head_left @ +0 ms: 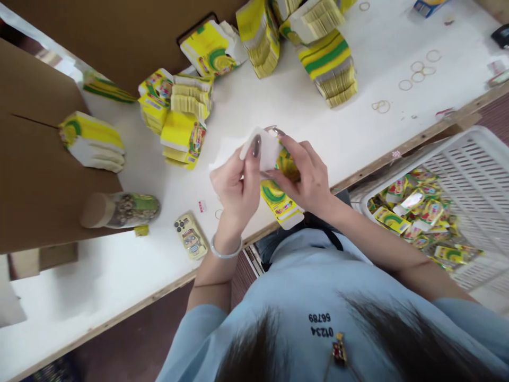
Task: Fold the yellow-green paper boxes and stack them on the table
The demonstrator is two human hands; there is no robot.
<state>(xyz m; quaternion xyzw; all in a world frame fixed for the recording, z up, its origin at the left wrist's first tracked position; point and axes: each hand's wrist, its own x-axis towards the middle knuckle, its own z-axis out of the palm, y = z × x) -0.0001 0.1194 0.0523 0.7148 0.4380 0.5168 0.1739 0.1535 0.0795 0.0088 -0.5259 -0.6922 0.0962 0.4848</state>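
Note:
Both hands meet over the near edge of the white table [302,122]. My left hand [235,185], a bangle on its wrist, pinches the white flap of a small yellow and green carton [278,199] between thumb and fingers. My right hand [304,175] wraps round the carton's printed body from the right. The carton is partly unfolded, its white inside turned up and its lower end hanging past the table edge.
Bundles of flat yellow and green cartons [181,116] lie at the back, more [330,66] at the top. Rubber bands [417,71] are scattered right. A white slotted basket [469,175] holds several cartons. A phone [191,237], a roll [123,209] and a brown cardboard box [35,175] lie left.

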